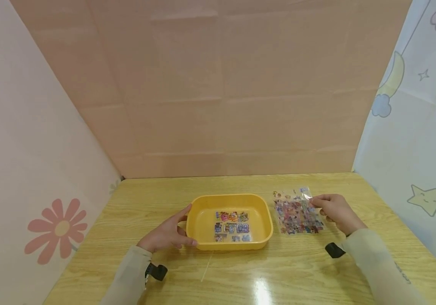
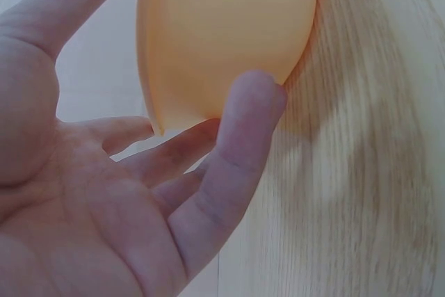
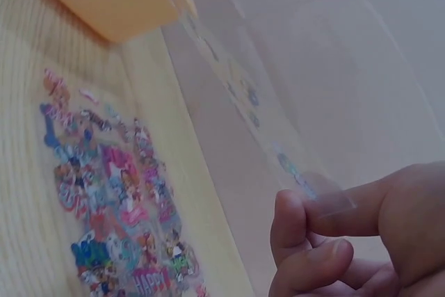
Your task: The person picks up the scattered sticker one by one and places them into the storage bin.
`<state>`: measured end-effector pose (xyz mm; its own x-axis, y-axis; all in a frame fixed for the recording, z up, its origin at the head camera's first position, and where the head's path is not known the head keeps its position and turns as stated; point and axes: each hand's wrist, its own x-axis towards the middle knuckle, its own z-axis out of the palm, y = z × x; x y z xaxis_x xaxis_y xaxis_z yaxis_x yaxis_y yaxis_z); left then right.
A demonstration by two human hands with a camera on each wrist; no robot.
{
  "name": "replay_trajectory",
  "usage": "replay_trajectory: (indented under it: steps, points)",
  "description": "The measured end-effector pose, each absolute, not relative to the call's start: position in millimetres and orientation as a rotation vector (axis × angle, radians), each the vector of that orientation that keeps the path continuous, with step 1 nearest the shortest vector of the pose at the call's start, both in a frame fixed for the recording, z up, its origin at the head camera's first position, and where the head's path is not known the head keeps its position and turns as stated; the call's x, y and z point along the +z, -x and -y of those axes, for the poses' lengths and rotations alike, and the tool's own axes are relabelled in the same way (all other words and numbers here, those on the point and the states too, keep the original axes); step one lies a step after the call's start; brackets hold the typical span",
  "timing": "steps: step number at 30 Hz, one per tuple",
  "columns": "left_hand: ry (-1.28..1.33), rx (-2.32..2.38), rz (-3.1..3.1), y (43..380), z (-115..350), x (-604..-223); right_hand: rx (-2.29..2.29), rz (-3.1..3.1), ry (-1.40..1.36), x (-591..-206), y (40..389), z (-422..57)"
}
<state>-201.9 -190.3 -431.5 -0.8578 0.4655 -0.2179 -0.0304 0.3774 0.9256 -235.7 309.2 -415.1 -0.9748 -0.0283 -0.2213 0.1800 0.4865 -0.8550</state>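
A yellow plastic tray (image 1: 201, 222) sits on the table, with a clear sticker sheet (image 1: 232, 228) lying flat inside it. My left hand (image 1: 164, 234) grips the tray's left end, thumb and fingers spread around its corners. To the right of the tray, my right hand (image 1: 335, 210) pinches the edge of a clear sticker sheet (image 3: 243, 95) between thumb and finger. That sheet is tilted up, with small printed figures on it. Below it on the table lie overlapping sticker sheets (image 3: 128, 193) crowded with colourful cartoon prints.
The wooden table (image 1: 156, 190) meets a pinkish back wall (image 1: 218, 127). Patterned side walls stand to the left and right. A thin pale strip (image 1: 206, 267) lies in front of the tray. Light glares off the table's near edge.
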Motion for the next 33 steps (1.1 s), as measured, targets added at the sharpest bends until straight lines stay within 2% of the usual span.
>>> replay_trajectory:
  steps: [13, 33]
  points:
    - [-0.371, 1.478, -2.211, 204, 190, -430, -1.537, -2.514, -0.076, -401, 239, -301]
    - [-0.378, 1.497, -2.199, 203, 190, -431, -1.538, -2.478, 0.011, -385, 238, -256]
